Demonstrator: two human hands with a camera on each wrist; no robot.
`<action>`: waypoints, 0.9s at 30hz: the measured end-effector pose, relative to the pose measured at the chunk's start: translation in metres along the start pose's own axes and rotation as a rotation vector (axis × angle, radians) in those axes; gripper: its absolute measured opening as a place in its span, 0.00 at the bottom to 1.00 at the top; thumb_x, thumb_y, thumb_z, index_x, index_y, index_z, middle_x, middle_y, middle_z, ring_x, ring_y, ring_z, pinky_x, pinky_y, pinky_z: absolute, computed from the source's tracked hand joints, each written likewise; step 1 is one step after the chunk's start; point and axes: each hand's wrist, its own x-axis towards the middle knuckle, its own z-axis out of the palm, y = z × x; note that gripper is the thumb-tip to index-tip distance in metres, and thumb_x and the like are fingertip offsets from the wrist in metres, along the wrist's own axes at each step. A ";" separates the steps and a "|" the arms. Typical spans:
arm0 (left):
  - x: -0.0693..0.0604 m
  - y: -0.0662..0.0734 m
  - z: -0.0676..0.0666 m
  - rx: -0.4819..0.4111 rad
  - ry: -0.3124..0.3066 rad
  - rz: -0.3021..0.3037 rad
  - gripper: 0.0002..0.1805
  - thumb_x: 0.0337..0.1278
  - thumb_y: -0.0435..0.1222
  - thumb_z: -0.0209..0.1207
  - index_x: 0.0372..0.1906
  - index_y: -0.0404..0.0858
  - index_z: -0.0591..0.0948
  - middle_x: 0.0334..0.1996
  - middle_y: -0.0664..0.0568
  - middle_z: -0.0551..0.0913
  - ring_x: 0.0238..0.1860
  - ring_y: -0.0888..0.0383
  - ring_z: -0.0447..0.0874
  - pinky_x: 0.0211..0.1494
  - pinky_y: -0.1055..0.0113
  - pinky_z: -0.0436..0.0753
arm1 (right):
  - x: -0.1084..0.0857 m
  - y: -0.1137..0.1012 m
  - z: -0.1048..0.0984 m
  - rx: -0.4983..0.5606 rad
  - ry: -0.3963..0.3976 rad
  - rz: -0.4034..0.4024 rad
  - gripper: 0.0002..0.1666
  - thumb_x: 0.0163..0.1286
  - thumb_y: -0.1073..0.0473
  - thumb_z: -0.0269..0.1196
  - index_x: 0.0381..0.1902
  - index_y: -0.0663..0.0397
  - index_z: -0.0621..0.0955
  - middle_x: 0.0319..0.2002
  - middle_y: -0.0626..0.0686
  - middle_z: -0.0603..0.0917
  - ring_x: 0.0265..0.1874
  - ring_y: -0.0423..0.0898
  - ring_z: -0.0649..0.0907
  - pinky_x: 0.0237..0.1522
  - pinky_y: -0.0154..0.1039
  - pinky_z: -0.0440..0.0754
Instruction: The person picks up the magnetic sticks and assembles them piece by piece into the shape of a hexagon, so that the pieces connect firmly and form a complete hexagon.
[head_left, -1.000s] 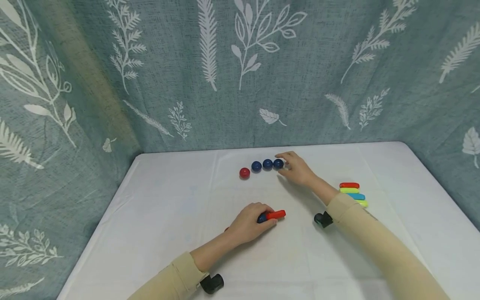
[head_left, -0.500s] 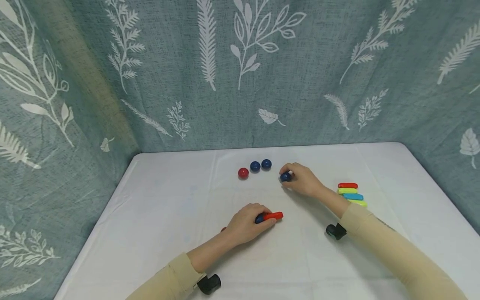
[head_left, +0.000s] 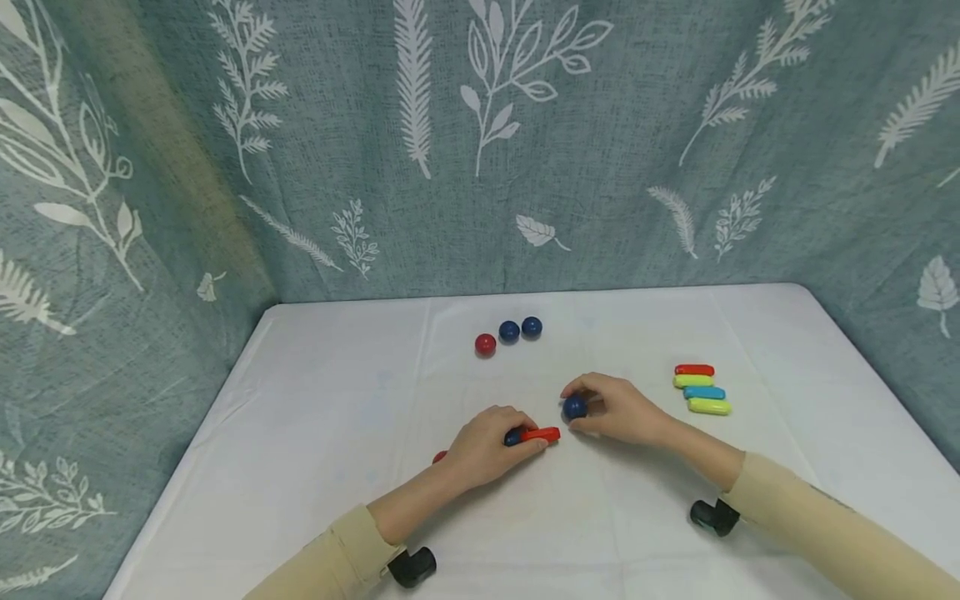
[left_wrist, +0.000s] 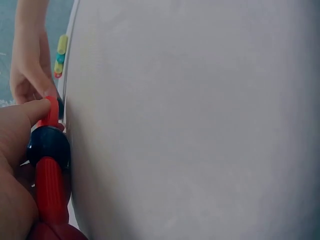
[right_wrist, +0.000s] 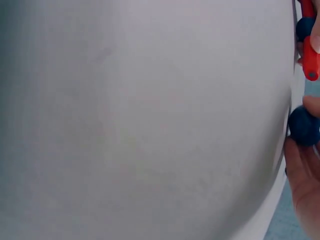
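Note:
My left hand grips a chain of toy pieces near the middle of the table. In the left wrist view the chain shows a red stick, a dark blue ball and a second red stick between thumb and fingers. A red ball ends the chain toward the wrist. My right hand pinches a loose dark blue ball between thumb and fingers. That ball is a short gap away from the free end of the front red stick. My palm hides part of the chain in the head view.
Farther back on the white table sit a red ball and two dark blue balls. Several coloured sticks, red, yellow-green and blue, lie stacked side by side to the right. A patterned curtain hangs behind.
My right hand has taken the rightmost dark blue ball from the back row and brought it toward me, near the red stick's end. The left hand has stayed almost still.

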 end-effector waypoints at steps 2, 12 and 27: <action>0.000 -0.001 0.000 0.005 0.002 0.000 0.12 0.60 0.48 0.64 0.42 0.45 0.86 0.37 0.58 0.83 0.38 0.61 0.75 0.42 0.68 0.76 | -0.004 0.000 0.002 0.032 -0.019 0.000 0.21 0.62 0.60 0.70 0.53 0.54 0.79 0.51 0.51 0.81 0.51 0.48 0.81 0.54 0.42 0.78; 0.000 -0.004 -0.001 0.009 0.015 0.019 0.12 0.60 0.47 0.64 0.41 0.44 0.86 0.36 0.57 0.83 0.38 0.60 0.76 0.42 0.67 0.76 | -0.013 -0.004 0.008 0.118 -0.068 0.000 0.22 0.63 0.58 0.69 0.55 0.52 0.80 0.52 0.49 0.82 0.50 0.44 0.81 0.54 0.40 0.78; 0.014 0.017 0.007 0.047 0.023 0.020 0.18 0.58 0.50 0.64 0.46 0.42 0.84 0.31 0.60 0.79 0.34 0.63 0.73 0.34 0.73 0.74 | -0.017 -0.006 0.011 0.167 -0.063 0.070 0.24 0.62 0.60 0.70 0.55 0.57 0.78 0.47 0.52 0.81 0.47 0.47 0.81 0.50 0.35 0.80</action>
